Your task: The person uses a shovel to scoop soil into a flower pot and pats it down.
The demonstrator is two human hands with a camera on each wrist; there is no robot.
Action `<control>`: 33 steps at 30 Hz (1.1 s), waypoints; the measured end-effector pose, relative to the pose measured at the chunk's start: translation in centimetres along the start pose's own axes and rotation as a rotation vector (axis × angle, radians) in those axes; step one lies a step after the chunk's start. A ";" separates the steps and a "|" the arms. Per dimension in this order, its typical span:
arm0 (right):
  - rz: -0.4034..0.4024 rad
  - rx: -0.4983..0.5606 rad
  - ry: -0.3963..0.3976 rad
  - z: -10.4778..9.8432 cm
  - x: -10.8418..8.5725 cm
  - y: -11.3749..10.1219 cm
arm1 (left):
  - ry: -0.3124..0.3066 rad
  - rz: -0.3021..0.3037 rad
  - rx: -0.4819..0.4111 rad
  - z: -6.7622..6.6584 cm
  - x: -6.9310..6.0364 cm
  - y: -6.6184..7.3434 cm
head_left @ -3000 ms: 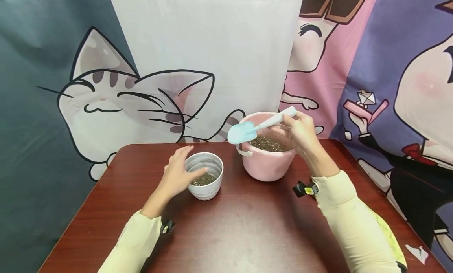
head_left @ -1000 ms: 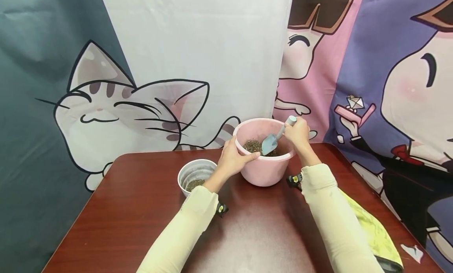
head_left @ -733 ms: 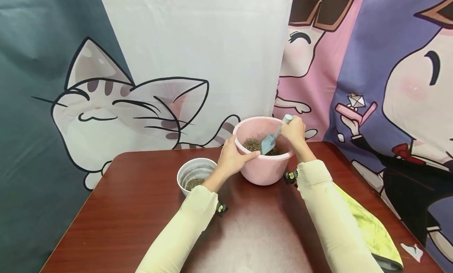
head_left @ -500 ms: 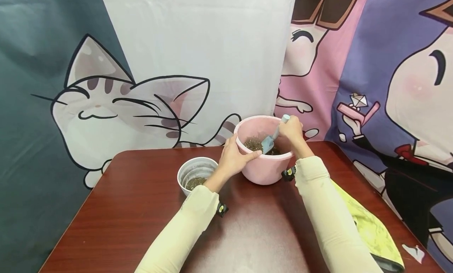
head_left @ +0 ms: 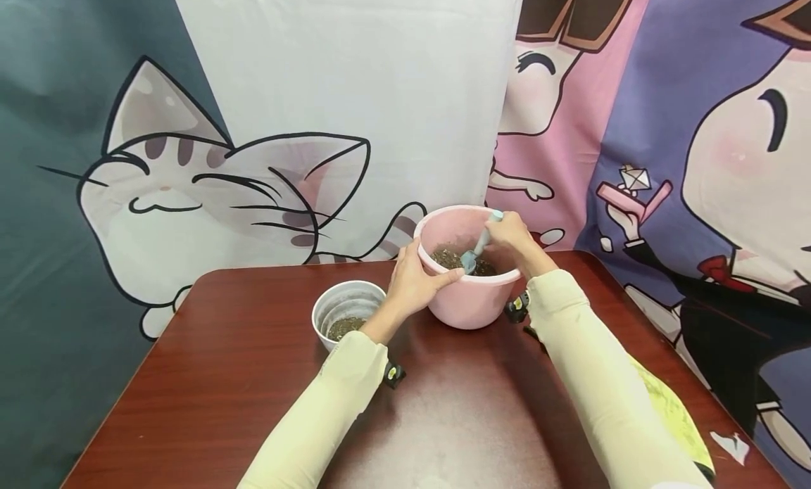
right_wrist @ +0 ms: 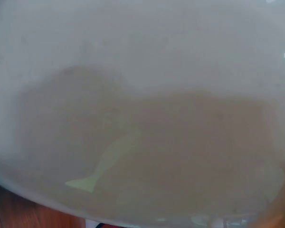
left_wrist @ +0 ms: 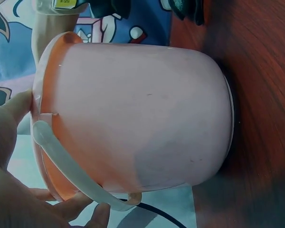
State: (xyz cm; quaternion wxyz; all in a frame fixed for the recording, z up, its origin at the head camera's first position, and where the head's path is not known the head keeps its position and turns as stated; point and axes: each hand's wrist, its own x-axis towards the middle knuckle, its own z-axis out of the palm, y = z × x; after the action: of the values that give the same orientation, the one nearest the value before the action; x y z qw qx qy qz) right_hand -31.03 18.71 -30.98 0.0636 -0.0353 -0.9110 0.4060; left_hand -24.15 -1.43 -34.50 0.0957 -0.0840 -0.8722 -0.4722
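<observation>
A pink bucket (head_left: 472, 307) of dark soil (head_left: 446, 257) stands near the table's back edge. My left hand (head_left: 413, 283) grips its left rim, thumb over the rim; in the left wrist view, the fingers of that hand (left_wrist: 19, 194) lie by the pale bail handle (left_wrist: 78, 175). Inside the bucket, my right hand (head_left: 512, 237) holds a light-blue trowel (head_left: 484, 241) by its handle, blade partly sunk in the soil. A ridged whitish pot (head_left: 324, 321) with some soil (head_left: 345, 327) sits to the left, partly behind my left forearm. The bucket's wall (right_wrist: 142, 52) fills the right wrist view.
A yellow cloth (head_left: 674, 415) lies at the right, partly under my right sleeve. A white scrap (head_left: 731, 447) is near the right edge of the reddish-brown table (head_left: 209, 376). A cartoon-printed backdrop (head_left: 355, 67) hangs behind.
My left hand has moved from beside the pot to the bucket's rim. The trowel has gone from above the bucket down into it, and its blade has sunk deeper and shifted left.
</observation>
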 end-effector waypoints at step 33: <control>0.215 0.649 -0.333 0.2 2.7 0.6 | 0.013 0.021 -0.034 0.2 0.0 -0.4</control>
State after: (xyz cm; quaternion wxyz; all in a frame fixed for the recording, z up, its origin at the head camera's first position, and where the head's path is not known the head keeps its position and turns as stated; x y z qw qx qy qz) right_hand -33.72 19.27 -31.30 -0.1204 -0.0425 -0.7241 0.6778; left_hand -24.29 -1.47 -34.90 0.1046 -0.0917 -0.8627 -0.4863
